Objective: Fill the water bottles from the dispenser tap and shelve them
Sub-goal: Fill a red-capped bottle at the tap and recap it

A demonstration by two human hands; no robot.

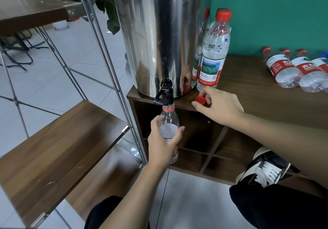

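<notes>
Dark wood cabinet (pixel 266 93); left hand (pixel 164 143) grips clear bottle (pixel 168 120) under black tap (pixel 164 93); right hand (pixel 220 106) pinches red cap (pixel 200 101).

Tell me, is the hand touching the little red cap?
Touching. The head view shows the right hand pinching the red cap on the cabinet top.

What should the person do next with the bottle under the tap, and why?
Probably let go of the red cap and press the black tap. The left hand already holds the open bottle with its mouth right under the spout, and the right hand is only pinching the cap on the cabinet top.
</notes>
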